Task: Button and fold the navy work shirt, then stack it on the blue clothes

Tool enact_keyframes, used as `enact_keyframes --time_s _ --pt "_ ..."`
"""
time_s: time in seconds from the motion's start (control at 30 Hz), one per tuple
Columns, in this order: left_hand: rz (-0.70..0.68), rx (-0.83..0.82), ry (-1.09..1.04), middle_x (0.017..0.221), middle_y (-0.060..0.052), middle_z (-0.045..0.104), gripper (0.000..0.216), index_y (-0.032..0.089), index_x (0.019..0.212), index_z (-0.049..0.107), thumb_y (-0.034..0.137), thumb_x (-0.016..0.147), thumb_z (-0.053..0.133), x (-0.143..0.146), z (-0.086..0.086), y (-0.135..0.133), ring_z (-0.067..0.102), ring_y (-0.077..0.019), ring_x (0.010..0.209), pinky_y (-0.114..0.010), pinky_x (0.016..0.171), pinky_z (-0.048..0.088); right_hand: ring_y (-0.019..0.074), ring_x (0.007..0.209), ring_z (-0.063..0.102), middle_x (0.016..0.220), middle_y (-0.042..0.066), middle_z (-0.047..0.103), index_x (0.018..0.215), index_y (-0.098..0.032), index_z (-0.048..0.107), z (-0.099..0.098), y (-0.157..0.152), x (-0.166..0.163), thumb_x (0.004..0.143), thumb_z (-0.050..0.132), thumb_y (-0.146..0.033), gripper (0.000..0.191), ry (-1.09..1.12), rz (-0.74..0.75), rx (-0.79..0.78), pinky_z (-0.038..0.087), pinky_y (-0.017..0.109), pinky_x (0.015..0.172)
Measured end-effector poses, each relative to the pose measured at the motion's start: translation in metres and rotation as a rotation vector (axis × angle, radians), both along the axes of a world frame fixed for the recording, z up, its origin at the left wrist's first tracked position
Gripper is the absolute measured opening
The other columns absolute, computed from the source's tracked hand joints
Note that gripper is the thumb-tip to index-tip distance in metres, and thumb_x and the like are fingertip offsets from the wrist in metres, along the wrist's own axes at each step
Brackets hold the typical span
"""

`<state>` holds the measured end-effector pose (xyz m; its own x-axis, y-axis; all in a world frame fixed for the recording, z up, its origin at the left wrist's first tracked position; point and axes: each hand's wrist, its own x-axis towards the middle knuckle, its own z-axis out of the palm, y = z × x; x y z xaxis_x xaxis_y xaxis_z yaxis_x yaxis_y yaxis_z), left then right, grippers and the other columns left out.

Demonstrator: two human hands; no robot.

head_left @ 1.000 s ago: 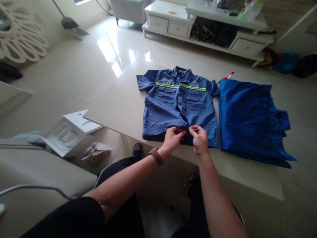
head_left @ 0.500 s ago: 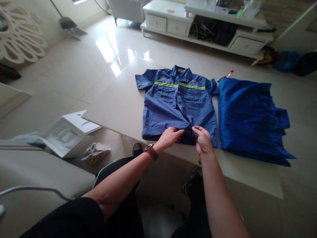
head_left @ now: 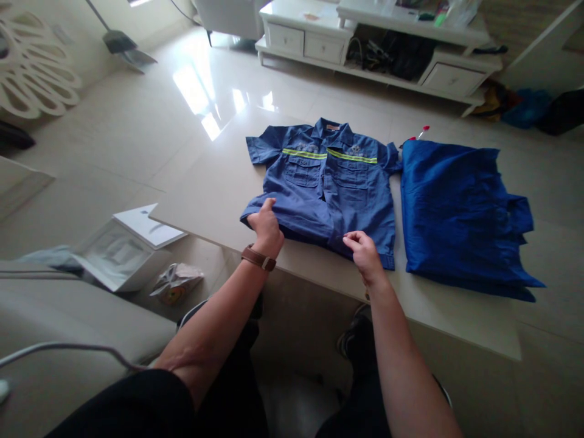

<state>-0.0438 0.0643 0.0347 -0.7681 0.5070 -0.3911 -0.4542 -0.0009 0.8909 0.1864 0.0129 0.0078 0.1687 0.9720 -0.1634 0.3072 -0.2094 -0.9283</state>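
Note:
A blue short-sleeved work shirt with yellow reflective stripes lies front up on the table, its collar pointing away from me. My left hand, with a brown-strapped watch on the wrist, is closed on the shirt's lower left edge and pulls that corner out to the side. At the middle of the bottom hem, my right hand pinches the fabric between thumb and fingers. To the right of the shirt lies a brighter blue pile of folded garments, untouched by either hand.
The pale table extends left of the shirt. A red-capped pen sits behind the folded pile. On the floor at left are an open white box and a plastic bag. A white cabinet stands at the back.
My left hand has moved left from the middle of the hem to the shirt's lower left corner and drawn it outward. My right hand stays near the middle of the hem.

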Motion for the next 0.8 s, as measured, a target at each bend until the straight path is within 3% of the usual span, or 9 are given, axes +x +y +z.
enact_keyframes --time_s 0.1,0.27,0.37,0.47,0.6,0.7,0.8 --pt "0.090 0.017 0.144 0.079 0.005 0.057 0.024 0.022 0.076 0.043 0.012 0.070 0.064 -0.023 0.005 0.008 0.061 -0.0114 0.080 -0.024 0.084 0.054 0.0235 0.099 0.061 0.098 0.007 0.068 0.074 -0.023 0.056 0.000 -0.004 -0.005 0.082 0.061 -0.043 0.021 -0.122 0.121 0.093 0.046 0.038 0.095" --pt "-0.032 -0.090 0.135 0.080 0.003 0.060 0.022 0.022 0.078 0.044 0.010 0.068 0.060 -0.035 0.007 0.007 0.061 -0.0117 0.077 -0.025 0.082 0.055 0.0256 0.113 0.062 0.114 0.010 0.069 0.086 -0.023 0.060 -0.003 -0.012 -0.006 0.088 0.062 -0.028 0.006 -0.437 0.423 0.093 0.048 0.041 0.103" --pt "-0.231 -0.124 -0.084 0.070 0.003 0.058 0.014 0.021 0.075 0.047 0.012 0.071 0.057 -0.050 0.014 0.008 0.058 -0.0117 0.065 -0.026 0.073 0.056 0.0272 0.128 0.058 0.132 0.013 0.067 0.107 -0.021 0.066 -0.006 -0.020 -0.006 0.089 0.067 -0.024 0.018 -0.657 0.636 -0.045 0.045 0.044 0.110" --pt "-0.555 -0.208 -0.136 0.060 0.001 0.058 0.005 0.019 0.074 0.056 0.020 0.078 0.056 -0.074 0.019 0.008 0.056 -0.0132 0.055 -0.027 0.062 0.055 0.0283 0.151 0.041 0.161 0.011 0.051 0.126 -0.023 0.065 -0.007 -0.028 -0.008 0.089 0.069 -0.019 0.037 -0.811 0.729 -0.190 0.043 0.047 0.115" --pt "-0.843 -0.607 0.263 0.053 -0.006 0.062 0.014 0.018 0.067 0.064 0.028 0.077 0.065 -0.110 0.014 -0.004 0.063 -0.0216 0.053 -0.034 0.059 0.055 0.0291 0.157 0.034 0.168 0.008 0.043 0.135 -0.025 0.062 -0.003 -0.031 -0.010 0.094 0.067 -0.023 0.041 -0.885 0.716 -0.280 0.043 0.049 0.115" --pt "-0.830 -0.797 0.610 0.049 -0.009 0.061 0.023 0.021 0.058 0.059 0.028 0.071 0.075 -0.128 0.011 -0.015 0.069 -0.0282 0.062 -0.037 0.066 0.057 0.0308 0.148 0.046 0.159 0.011 0.054 0.131 -0.023 0.064 0.002 -0.031 -0.010 0.096 0.065 -0.027 0.035 -0.924 0.700 -0.257 0.046 0.048 0.109" --pt "-0.723 -0.793 0.995 0.062 -0.013 0.068 0.027 0.022 0.060 0.059 0.037 0.076 0.076 -0.122 0.020 -0.021 0.074 -0.0348 0.087 -0.042 0.081 0.058 0.0313 0.127 0.063 0.135 0.014 0.070 0.120 -0.021 0.069 0.008 -0.030 -0.010 0.097 0.062 -0.031 0.026 -0.984 0.706 -0.255 0.049 0.046 0.098"
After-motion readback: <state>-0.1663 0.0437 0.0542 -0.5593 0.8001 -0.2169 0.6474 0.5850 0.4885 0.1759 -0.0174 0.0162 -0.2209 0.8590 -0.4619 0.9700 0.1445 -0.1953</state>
